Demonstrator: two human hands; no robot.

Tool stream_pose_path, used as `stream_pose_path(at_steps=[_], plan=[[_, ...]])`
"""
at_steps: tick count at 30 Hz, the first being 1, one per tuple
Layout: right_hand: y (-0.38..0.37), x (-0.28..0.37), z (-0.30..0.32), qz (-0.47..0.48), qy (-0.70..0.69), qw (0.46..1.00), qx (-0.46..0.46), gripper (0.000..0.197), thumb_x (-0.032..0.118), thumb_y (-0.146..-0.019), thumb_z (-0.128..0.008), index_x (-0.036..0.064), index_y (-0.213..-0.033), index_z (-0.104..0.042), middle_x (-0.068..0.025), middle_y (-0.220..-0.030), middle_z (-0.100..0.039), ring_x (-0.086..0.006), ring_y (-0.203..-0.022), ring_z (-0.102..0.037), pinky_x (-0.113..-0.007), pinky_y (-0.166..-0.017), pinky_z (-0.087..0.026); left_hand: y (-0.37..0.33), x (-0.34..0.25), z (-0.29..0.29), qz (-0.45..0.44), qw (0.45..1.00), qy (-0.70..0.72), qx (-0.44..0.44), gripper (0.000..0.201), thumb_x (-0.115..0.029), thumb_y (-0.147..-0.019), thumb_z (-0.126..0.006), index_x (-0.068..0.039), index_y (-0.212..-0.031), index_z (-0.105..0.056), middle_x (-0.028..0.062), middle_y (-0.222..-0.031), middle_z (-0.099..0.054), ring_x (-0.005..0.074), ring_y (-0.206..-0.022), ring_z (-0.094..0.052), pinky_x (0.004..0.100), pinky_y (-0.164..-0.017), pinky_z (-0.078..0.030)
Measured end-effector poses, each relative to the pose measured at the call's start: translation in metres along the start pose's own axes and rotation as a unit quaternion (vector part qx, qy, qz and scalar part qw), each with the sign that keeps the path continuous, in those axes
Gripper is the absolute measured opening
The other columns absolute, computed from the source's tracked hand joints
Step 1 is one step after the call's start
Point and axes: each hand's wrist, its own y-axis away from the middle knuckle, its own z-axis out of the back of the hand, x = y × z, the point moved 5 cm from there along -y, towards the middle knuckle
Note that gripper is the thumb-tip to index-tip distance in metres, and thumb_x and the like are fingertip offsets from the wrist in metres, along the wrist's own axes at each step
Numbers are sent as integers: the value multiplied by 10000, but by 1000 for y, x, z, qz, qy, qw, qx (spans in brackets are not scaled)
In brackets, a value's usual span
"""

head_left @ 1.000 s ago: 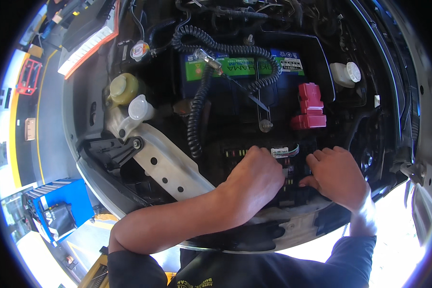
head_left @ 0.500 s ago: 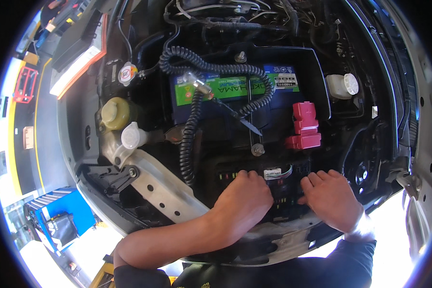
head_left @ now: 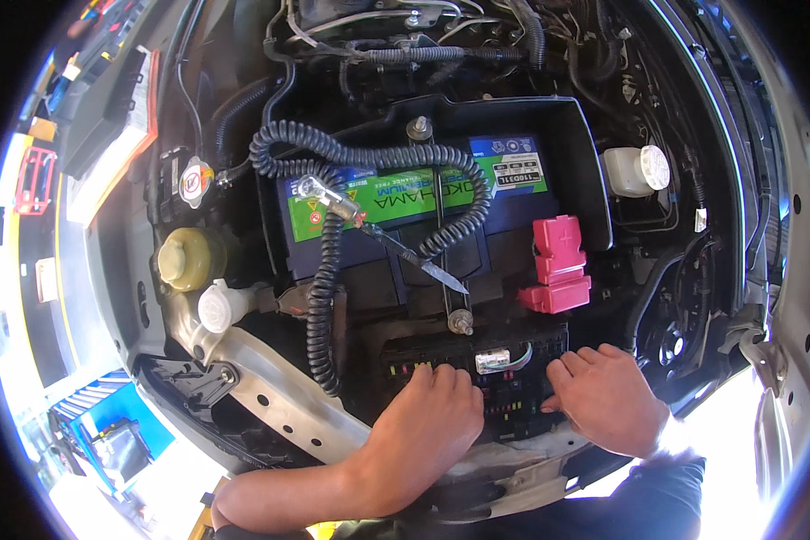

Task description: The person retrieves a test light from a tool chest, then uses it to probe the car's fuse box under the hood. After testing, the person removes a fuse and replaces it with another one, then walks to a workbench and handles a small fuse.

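Both hands, left (head_left: 427, 427) and right (head_left: 607, 396), press flat on the fuse box (head_left: 504, 378), grip unclear, below the battery (head_left: 405, 202).

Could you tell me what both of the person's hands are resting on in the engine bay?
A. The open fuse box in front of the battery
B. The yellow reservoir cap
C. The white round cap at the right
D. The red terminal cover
A: the left hand and the right hand both lie on the open fuse box, whose small coloured fuses show between them, just in front of the battery.
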Motion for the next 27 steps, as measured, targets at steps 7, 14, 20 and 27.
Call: stream_pose_path(at_steps=[7,14,20,27], plan=[[1,-1,0,-3,-12,1000,-15,321,315,-923,-770,27,-1006,-656,-95,-913,-726,-257,-924,-730,-383,-796,-522,0,2,2,-5,1000,4,-7,148,-153,-866,-660,-47,-968,-673,71,-922,-639,221,-939,-655,353,-812,-503],[-2,-2,-3,-2,-18,999,-28,315,316,-919,-766,24,-964,-658,-108,-877,-726,-265,-882,-734,-387,-774,-523,-9,-11,4,-37,999,-29,-3,151,-169,-884,-649,-61,-987,-671,50,-944,-642,214,-944,-659,349,-825,-513],[-3,-4,-5,4,-7,999,-43,277,279,-913,-752,21,-963,-665,-101,-862,-728,-270,-860,-738,-387,-770,-529,-21,-25,10,-110,976,8,-190,316,-244,-947,-640,-70,-1195,-730,100,-1301,-642,257,-1244,-586,420,-1058,-487],[-4,-5,-9,-14,-18,997,-69,328,325,-843,-830,63,-966,-674,-70,-846,-692,-252,-833,-706,-385,-787,-509,-24,-25,-2,-109,980,1,-164,367,-252,-978,-627,-86,-1295,-709,118,-1435,-584,277,-1342,-502,447,-1111,-460]])
